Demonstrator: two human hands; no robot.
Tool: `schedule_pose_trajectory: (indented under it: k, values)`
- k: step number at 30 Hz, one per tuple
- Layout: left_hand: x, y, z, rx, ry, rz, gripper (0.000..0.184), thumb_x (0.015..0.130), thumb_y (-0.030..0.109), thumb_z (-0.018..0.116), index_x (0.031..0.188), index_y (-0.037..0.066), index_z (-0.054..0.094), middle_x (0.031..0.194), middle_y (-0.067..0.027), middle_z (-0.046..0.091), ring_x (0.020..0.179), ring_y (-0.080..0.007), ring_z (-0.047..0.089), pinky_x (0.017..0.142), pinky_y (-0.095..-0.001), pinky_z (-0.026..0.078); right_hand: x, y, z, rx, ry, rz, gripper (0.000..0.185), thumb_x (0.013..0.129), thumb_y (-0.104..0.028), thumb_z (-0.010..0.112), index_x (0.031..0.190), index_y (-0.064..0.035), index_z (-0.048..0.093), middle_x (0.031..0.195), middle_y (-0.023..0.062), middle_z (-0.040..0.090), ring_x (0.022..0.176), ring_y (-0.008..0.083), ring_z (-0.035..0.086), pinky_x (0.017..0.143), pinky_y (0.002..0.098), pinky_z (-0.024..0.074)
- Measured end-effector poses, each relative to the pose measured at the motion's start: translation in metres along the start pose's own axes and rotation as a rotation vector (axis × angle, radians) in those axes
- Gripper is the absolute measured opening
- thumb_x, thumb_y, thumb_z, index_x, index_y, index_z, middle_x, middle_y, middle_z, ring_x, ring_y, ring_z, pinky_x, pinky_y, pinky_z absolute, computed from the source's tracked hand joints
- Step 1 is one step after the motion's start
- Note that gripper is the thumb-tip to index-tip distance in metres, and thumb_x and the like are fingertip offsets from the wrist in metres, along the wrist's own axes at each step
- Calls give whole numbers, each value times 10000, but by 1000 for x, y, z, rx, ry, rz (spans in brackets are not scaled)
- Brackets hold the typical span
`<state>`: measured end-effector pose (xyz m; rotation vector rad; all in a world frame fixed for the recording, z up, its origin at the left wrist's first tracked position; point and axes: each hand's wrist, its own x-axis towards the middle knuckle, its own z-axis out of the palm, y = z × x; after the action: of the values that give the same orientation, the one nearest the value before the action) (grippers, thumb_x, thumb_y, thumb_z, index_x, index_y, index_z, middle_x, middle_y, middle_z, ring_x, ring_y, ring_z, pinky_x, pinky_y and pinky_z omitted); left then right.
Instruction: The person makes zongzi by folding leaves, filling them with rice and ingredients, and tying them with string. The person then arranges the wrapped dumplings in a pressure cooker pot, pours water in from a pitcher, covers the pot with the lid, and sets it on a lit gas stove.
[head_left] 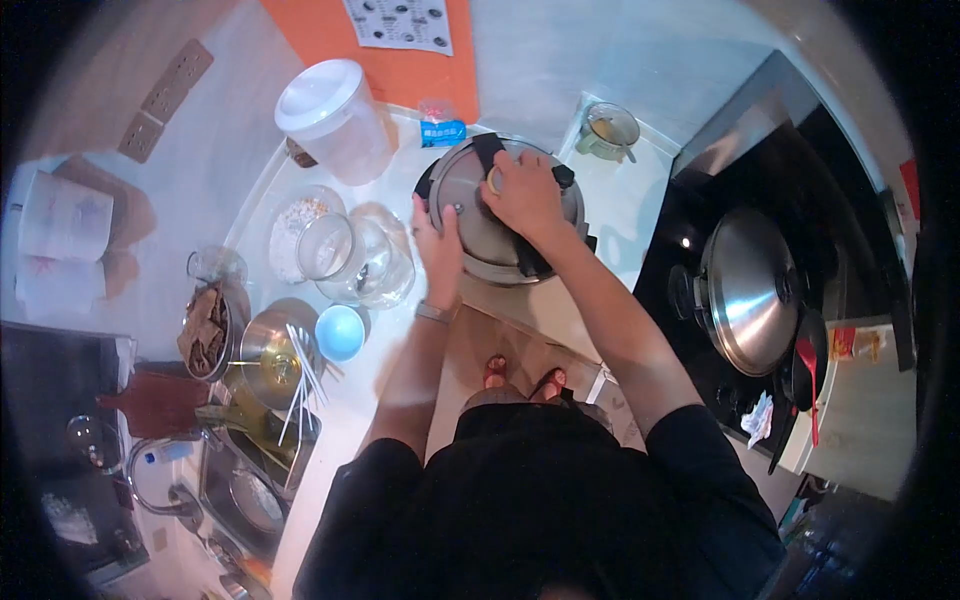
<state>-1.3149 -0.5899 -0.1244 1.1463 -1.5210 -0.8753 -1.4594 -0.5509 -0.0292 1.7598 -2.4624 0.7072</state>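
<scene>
A steel pressure cooker [505,268] stands on the white counter ahead of me, its domed lid [470,185] on top with a black bar across it. My right hand [527,195] is closed over the middle of the lid, fingers curled around the part at the bar; the hand partly hides that part. Against the lid's left rim rests my left hand [437,245], its fingers stretched out and apart. A black side handle [424,183] shows just beyond those fingertips.
Left on the counter are a glass jar [378,270], a white lidded bucket [345,125], a blue bowl [340,333] and a steel bowl [270,345]. A glass cup [608,132] stands behind right. A lidded wok [752,292] sits on the black stove [690,195].
</scene>
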Motion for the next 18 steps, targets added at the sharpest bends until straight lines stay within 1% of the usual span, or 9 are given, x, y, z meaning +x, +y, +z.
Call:
schedule_pose_trajectory:
  k: [1, 2, 4, 5, 6, 8, 12, 14, 18]
  values:
    - [-13, 9, -3, -200, -121, -166, 675, 980, 272, 490, 1452, -96, 177, 1456, -254, 331, 1327, -327, 353, 1103, -363, 249, -1, 3, 2, -11, 66, -78, 350, 760, -328, 680, 998, -90, 583, 968, 193, 561, 990, 399, 536, 862, 473, 468]
    - [-17, 16, -5, -195, -110, -180, 675, 980, 272, 490, 1452, -96, 177, 1456, -254, 331, 1327, -327, 353, 1103, -363, 249, -1, 7, 0, -7, 51, -87, 350, 760, -328, 680, 998, -90, 583, 968, 193, 561, 990, 399, 536, 862, 473, 468]
    - [-26, 28, -7, -401, -114, -272, 640, 1008, 270, 425, 1463, -81, 144, 1485, -253, 290, 1360, -336, 311, 1119, -364, 222, 8, 19, -3, -34, 45, -375, 319, 753, -299, 671, 979, -93, 581, 941, 174, 566, 936, 374, 550, 846, 449, 473]
    - [-31, 27, -3, -294, -81, -273, 627, 1018, 281, 395, 1463, -80, 141, 1482, -255, 292, 1366, -339, 302, 1122, -364, 214, 17, 24, 1, 9, 68, -511, 274, 748, -265, 661, 938, -90, 571, 925, 152, 567, 899, 350, 552, 817, 431, 474]
    - [-38, 23, 0, -296, -69, -284, 627, 1018, 281, 395, 1463, -80, 141, 1482, -255, 292, 1366, -339, 302, 1122, -364, 214, 18, 32, 3, 9, 56, -521, 274, 748, -265, 661, 938, -90, 571, 925, 152, 567, 899, 350, 552, 817, 431, 474]
    - [-46, 16, 7, -284, 27, -188, 599, 1019, 273, 377, 1461, -69, 163, 1489, -256, 279, 1367, -338, 302, 1124, -369, 209, 27, 27, -13, 83, -60, -714, 252, 741, -240, 657, 917, -86, 564, 907, 135, 559, 875, 339, 545, 800, 432, 466]
    - [-61, 28, 12, -226, 98, -195, 563, 1015, 246, 369, 1463, -41, 186, 1501, -256, 247, 1369, -345, 293, 1126, -385, 204, 24, 23, -9, 111, -44, -580, 258, 729, -237, 669, 919, -97, 565, 885, 135, 543, 848, 342, 537, 772, 428, 463]
    - [-72, 46, 14, -364, 183, -361, 553, 1010, 219, 371, 1475, -7, 176, 1512, -248, 214, 1365, -353, 288, 1123, -391, 209, 17, 15, -12, 137, -46, -580, 260, 730, -239, 670, 921, -98, 564, 894, 138, 547, 849, 349, 540, 764, 429, 466]
    - [-89, 43, 19, -381, 198, -389, 558, 1009, 195, 371, 1488, 17, 147, 1510, -228, 215, 1361, -339, 289, 1116, -387, 223, 9, 15, -9, 172, -63, -504, 282, 740, -244, 668, 936, -76, 556, 925, 160, 553, 863, 372, 556, 765, 449, 465]
